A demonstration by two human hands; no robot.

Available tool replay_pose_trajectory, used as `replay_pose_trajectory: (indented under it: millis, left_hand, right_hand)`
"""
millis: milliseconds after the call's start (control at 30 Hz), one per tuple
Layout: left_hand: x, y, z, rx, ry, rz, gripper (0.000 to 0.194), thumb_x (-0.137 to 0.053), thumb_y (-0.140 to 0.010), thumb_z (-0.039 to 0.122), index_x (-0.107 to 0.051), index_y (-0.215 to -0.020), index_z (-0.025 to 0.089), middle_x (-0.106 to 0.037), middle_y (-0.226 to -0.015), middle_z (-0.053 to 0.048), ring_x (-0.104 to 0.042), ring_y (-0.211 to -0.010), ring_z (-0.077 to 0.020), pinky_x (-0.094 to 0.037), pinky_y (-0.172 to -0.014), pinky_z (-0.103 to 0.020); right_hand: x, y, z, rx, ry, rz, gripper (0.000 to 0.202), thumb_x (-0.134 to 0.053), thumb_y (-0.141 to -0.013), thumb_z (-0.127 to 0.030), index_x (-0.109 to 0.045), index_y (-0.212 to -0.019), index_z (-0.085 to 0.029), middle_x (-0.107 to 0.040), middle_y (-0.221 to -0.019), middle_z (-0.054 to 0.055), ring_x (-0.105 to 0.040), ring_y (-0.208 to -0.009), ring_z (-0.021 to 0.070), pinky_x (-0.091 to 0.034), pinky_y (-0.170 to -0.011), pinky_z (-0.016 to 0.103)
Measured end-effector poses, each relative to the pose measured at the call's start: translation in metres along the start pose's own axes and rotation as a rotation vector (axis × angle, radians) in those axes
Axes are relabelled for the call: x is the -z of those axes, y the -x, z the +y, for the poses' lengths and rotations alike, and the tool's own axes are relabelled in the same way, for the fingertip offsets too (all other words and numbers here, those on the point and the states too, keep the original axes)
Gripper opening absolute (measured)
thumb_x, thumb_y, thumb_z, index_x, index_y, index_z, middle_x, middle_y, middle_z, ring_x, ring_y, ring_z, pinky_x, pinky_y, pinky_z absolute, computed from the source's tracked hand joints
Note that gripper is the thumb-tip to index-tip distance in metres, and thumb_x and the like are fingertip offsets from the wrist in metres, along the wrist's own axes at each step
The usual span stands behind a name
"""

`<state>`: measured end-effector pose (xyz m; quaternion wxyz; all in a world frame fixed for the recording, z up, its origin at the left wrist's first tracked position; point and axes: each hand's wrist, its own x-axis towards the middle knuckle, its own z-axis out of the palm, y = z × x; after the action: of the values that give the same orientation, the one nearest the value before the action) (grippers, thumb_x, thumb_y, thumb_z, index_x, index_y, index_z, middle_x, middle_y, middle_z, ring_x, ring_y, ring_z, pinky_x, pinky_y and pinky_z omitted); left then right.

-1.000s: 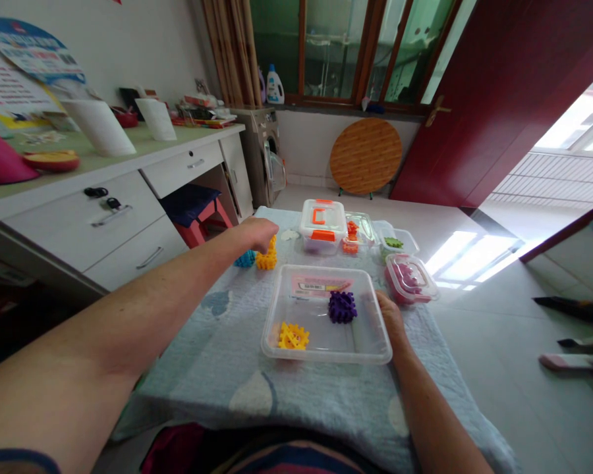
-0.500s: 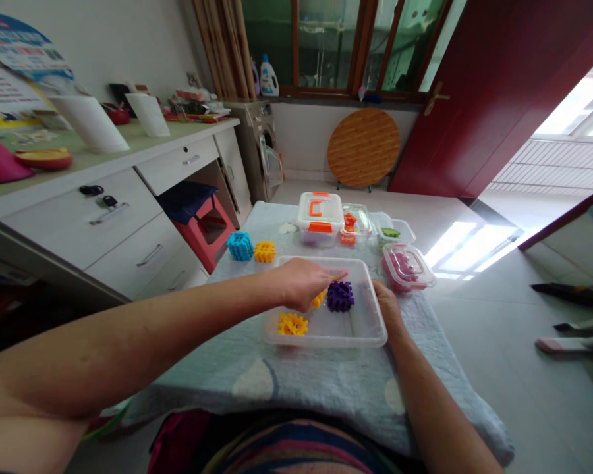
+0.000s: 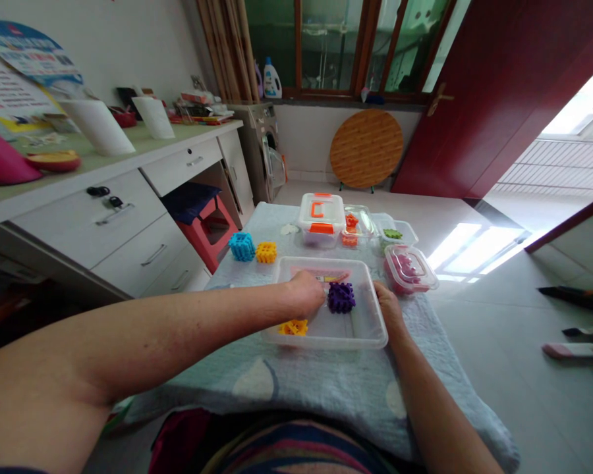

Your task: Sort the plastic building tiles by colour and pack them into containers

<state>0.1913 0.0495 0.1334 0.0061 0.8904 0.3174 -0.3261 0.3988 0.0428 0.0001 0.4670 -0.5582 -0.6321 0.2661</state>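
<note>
A clear plastic bin [image 3: 356,336] stands on the cloth-covered table. Inside it, my left hand [image 3: 306,294] is closed just left of a purple block piece [image 3: 341,297]; its fingertips point down and what they grip, if anything, is hidden. Yellow pieces [image 3: 294,327] lie in the bin's front left corner, partly under my left wrist. My right hand [image 3: 388,306] grips the bin's right wall, fingers behind the rim. Behind the bin's left side, a blue block cube [image 3: 242,247] sits beside a yellow cube [image 3: 266,252].
At the table's back stand a lidded box with orange latches [image 3: 321,218], a clear container with orange pieces [image 3: 350,230] and one with green pieces [image 3: 392,234]. A lidded container of pink pieces [image 3: 409,268] is at the right. A stool [image 3: 197,214] stands left.
My left hand has drawn in its extended fingers and moved slightly left and down, now covering the yellow piece that showed beside the purple one. My right hand stays on the bin.
</note>
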Motion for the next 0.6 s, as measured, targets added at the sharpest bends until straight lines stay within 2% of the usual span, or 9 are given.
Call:
replay_pose_trajectory:
  millis: [233, 433, 600]
  left_hand:
    - [-0.001, 0.004, 0.002, 0.012, 0.029, 0.035, 0.019, -0.066, -0.077, 0.008, -0.074, -0.091, 0.018, -0.076, -0.095, -0.011, -0.070, -0.090, -0.0240, -0.054, -0.075, -0.032]
    - [-0.002, 0.006, 0.000, 0.021, 0.016, 0.042, 0.023, -0.059, -0.082, 0.011, -0.073, -0.098, 0.020, -0.075, -0.101, -0.011, -0.069, -0.092, -0.0244, -0.054, -0.077, -0.034]
    - [-0.015, 0.005, -0.011, -0.085, 0.028, 0.270, 0.020, -0.056, -0.083, 0.013, -0.073, -0.091, 0.023, -0.073, -0.107, -0.008, -0.066, -0.097, -0.0239, -0.050, -0.079, -0.033]
  right_hand:
    - [0.001, 0.000, -0.002, -0.040, 0.000, -0.015, 0.021, -0.052, -0.075, -0.030, -0.070, -0.075, -0.019, -0.064, -0.076, 0.003, -0.058, -0.074, 0.0195, -0.046, -0.070, 0.030]
    - [0.001, 0.000, -0.002, -0.035, 0.001, -0.011, 0.023, -0.053, -0.078, -0.033, -0.071, -0.078, -0.019, -0.066, -0.078, 0.004, -0.058, -0.075, 0.0200, -0.047, -0.071, 0.030]
    - [0.002, 0.000, -0.004, -0.080, -0.001, -0.024, 0.025, -0.055, -0.078, -0.039, -0.071, -0.079, -0.020, -0.067, -0.080, 0.005, -0.059, -0.077, 0.0214, -0.048, -0.072, 0.031]
